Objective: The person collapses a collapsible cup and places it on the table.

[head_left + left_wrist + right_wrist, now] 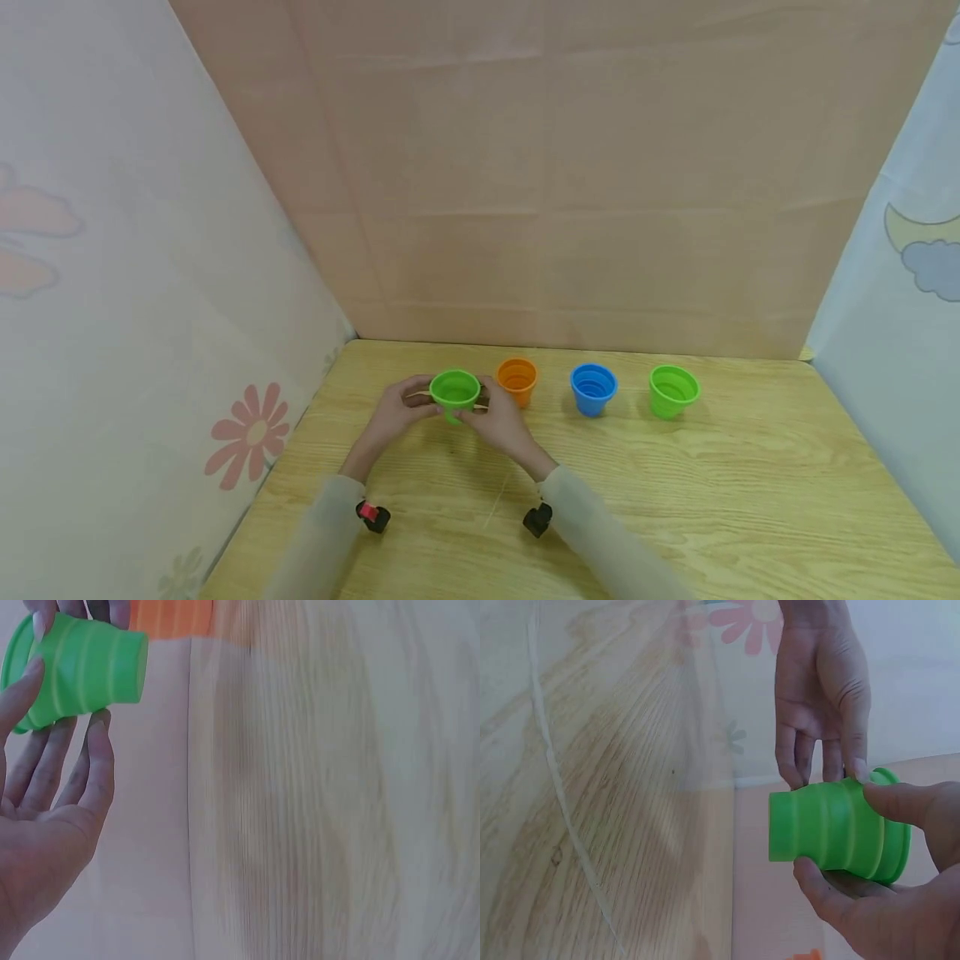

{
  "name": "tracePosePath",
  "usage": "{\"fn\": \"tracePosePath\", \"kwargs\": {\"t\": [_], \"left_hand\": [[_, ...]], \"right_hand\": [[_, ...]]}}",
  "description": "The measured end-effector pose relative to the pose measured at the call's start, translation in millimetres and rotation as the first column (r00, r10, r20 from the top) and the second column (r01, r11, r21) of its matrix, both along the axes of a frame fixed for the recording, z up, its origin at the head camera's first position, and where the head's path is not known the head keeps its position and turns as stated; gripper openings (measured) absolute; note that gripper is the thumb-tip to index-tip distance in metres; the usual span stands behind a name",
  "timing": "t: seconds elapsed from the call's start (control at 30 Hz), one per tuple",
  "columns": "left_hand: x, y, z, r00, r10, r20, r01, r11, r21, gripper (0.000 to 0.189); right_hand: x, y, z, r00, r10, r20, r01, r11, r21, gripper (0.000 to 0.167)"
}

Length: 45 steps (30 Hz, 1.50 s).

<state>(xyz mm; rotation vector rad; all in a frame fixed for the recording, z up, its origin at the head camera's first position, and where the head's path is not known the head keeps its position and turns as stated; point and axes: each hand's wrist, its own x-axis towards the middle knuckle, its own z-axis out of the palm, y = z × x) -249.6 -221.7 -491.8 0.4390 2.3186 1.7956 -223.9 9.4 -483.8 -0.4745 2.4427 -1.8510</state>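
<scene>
A green ribbed collapsible cup (454, 388) is held between both hands over the left part of the table, its rim facing up. From one side my left hand (400, 414) grips it, thumb near the rim and fingertips on the ribbed wall, as the left wrist view shows on the green cup (86, 667). The right hand (502, 421) holds the opposite side. In the right wrist view that hand (900, 900) has its thumb near the rim of the cup (832, 825) and fingers under the wall. Just right of the hands stands an orange cup (517, 379), partly hidden.
Farther right along the back of the wooden table (720, 500) stand a blue cup (592, 389) and a second green cup (672, 390), both upright. A pinkish-tan backdrop (555, 208) rises behind the table, with a patterned left wall (150, 292) and right wall (907, 333).
</scene>
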Motion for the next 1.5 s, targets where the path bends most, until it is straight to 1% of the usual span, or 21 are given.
{"fn": "tracePosePath", "kwargs": {"t": [0.17, 0.37, 0.43, 0.53, 0.63, 0.7, 0.8, 0.93, 1.03, 1.13, 1.27, 1.43, 1.5], "left_hand": [[12.8, 17.1, 1.8, 1.000, 0.006, -0.009, -0.006, 1.000, 0.020, 0.053], [28.1, 43.7, 3.3, 1.000, 0.001, -0.010, 0.000, 0.999, 0.038, 0.053], [32.4, 52.6, 2.2, 1.000, -0.014, -0.012, 0.015, 0.999, 0.047, 0.052], [38.3, 65.4, -1.2, 0.999, -0.042, 0.004, 0.041, 0.997, 0.066, 0.051], [42.7, 78.7, -5.2, 0.997, -0.081, 0.014, 0.080, 0.994, 0.073, 0.050], [44.9, 87.0, -7.5, 0.994, -0.110, 0.022, 0.108, 0.991, 0.075, 0.050], [47.8, 98.9, -7.2, 0.990, -0.140, 0.021, 0.138, 0.988, 0.074, 0.049], [49.1, 113.1, -4.2, 0.988, -0.153, 0.015, 0.151, 0.985, 0.083, 0.048], [48.6, 123.6, -2.4, 0.986, -0.164, 0.003, 0.163, 0.983, 0.089, 0.048], [48.8, 134.9, -2.5, 0.983, -0.184, -0.002, 0.183, 0.978, 0.100, 0.048], [49.4, 148.3, -5.9, 0.979, -0.201, 0.015, 0.198, 0.972, 0.127, 0.046], [51.1, 159.8, -11.2, 0.980, -0.189, 0.054, 0.180, 0.974, 0.140, 0.043], [51.5, 162.5, -13.1, 0.982, -0.181, 0.056, 0.172, 0.975, 0.142, 0.044]], "right_hand": [[12.1, 16, 5.4, 1.000, -0.013, 0.009, 0.013, 1.000, 0.007, 0.054], [24.5, 43, 7.6, 0.999, -0.049, 0.002, 0.049, 0.998, 0.044, 0.056], [28.3, 53, 6.4, 0.999, -0.040, 0.000, 0.040, 0.998, 0.040, 0.056], [35.4, 69, 1.9, 1.000, -0.012, 0.007, 0.012, 0.999, 0.031, 0.057], [46.3, 87, -1.7, 1.000, -0.003, 0.025, 0.003, 1.000, 0.020, 0.059], [55.2, 98, -1.6, 0.999, -0.008, 0.035, 0.007, 1.000, 0.020, 0.060], [66.6, 112, 2.7, 0.999, -0.023, 0.030, 0.022, 0.999, 0.029, 0.064], [75.0, 126, 10.3, 0.998, -0.056, 0.015, 0.055, 0.997, 0.045, 0.065], [78.8, 134, 12.1, 0.997, -0.083, 0.007, 0.082, 0.995, 0.052, 0.063], [82.5, 145, 10.3, 0.996, -0.089, 0.002, 0.089, 0.994, 0.060, 0.062], [86.1, 158, 5.4, 0.995, -0.096, -0.017, 0.097, 0.993, 0.068, 0.061], [85.8, 168, -0.9, 0.994, -0.103, -0.037, 0.106, 0.991, 0.086, 0.058], [84.4, 170, -3.0, 0.994, -0.102, -0.038, 0.105, 0.990, 0.089, 0.057]]}}
